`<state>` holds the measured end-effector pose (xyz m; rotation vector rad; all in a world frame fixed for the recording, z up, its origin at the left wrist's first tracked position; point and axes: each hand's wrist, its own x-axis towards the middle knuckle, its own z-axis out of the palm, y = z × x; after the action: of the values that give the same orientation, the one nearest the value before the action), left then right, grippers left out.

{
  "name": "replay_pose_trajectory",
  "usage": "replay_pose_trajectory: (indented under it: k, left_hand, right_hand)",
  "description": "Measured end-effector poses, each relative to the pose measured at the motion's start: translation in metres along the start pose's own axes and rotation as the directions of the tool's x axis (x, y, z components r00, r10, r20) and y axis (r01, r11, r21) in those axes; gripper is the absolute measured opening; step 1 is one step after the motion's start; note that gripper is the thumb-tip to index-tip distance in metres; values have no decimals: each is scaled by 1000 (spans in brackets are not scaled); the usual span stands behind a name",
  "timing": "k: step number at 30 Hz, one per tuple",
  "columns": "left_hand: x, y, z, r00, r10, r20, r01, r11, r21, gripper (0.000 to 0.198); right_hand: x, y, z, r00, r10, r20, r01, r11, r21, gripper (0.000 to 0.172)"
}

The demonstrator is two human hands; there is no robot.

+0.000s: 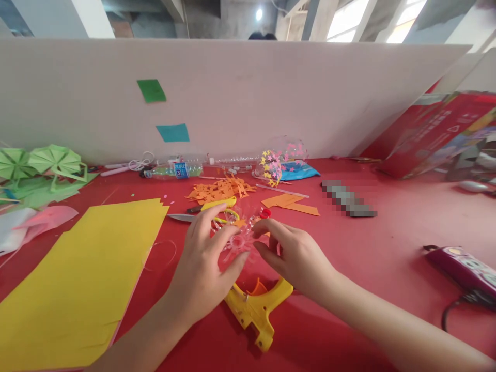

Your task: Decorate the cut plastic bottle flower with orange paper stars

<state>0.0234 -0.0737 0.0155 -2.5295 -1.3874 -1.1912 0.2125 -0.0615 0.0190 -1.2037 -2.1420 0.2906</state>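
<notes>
A clear plastic bottle piece (237, 242), its side cut into flaring strips, lies between my two hands with its round neck facing up. My left hand (205, 258) curves around its left side, thumb and fingers apart. On the other side, my right hand (290, 250) has its fingers bent, with a gap between thumb and forefinger; whether either hand touches the strips is unclear. An orange paper star (240, 223) is by my left fingertips. Behind are scissors with yellow handles (231, 213), partly hidden, and a red bottle cap (265, 213). A yellow glue gun (256, 310) lies just below my hands.
Yellow paper sheets (77, 279) cover the left side of the red table (387, 310). Farther back are orange paper cutouts (220, 189), a plastic bottle (170, 169) and a star-covered bottle piece (273, 165). A purple corded device (465, 268) lies right; a white partition (232, 93) stands behind.
</notes>
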Motion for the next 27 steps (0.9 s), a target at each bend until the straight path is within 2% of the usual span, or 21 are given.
replay_pose_trajectory:
  k: [4, 8, 12, 21, 27]
  left_hand:
    - [-2, -6, -2, 999, -19, -28, 19, 1000, -14, 16]
    - [-5, -10, 1, 999, -47, 6, 47, 998, -52, 13]
    - [-6, -10, 4, 999, -36, 3, 36, 998, -58, 14]
    - [-5, -10, 2, 999, -37, 2, 37, 998, -54, 13]
    - [-5, -9, 2, 998, -57, 5, 57, 997, -60, 11]
  right_hand:
    - [3, -1, 2, 999, 51, 18, -53, 990, 130, 11]
    - [5, 1, 6, 997, 70, -18, -66, 985, 161, 8]
    - [4, 3, 11, 998, 54, -36, -46, 981, 189, 11]
    - [0, 4, 10, 998, 16, -59, -6, 987, 160, 12]
    - [-1, 5, 7, 995, -76, -58, 81, 993, 89, 14]
